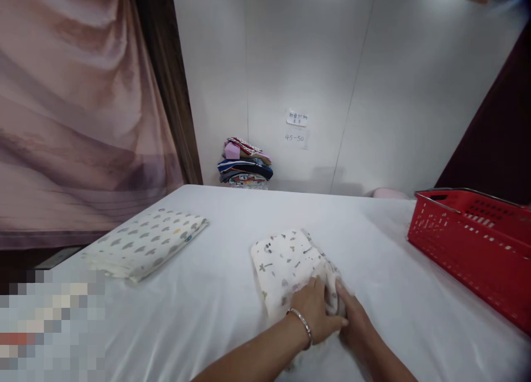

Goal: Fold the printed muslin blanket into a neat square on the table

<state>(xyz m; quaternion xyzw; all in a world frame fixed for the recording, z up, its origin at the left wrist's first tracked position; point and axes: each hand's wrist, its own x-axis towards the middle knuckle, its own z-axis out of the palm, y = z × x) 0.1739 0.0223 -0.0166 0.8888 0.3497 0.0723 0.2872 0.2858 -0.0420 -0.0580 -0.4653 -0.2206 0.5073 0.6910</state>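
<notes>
A white cloth [284, 260] with small grey and dark prints lies folded on the white-covered table, its right side bunched up. Over this bunched part is my left hand [317, 310], a silver bangle on its wrist, with the fingers bent into the fabric and the thumb pointing right. My right hand [352, 313] grips the cloth's right edge from the side, its fingers partly hidden by the fabric. The two hands are close together, and the left thumb reaches across to the right hand.
Another folded white cloth [151, 238] with grey heart-like prints lies at the left. A red plastic basket [473, 249] stands at the right edge of the table [232, 216]. Behind, a pile of folded fabrics [245, 163] rests against the wall. A pink curtain [83, 105] hangs at left.
</notes>
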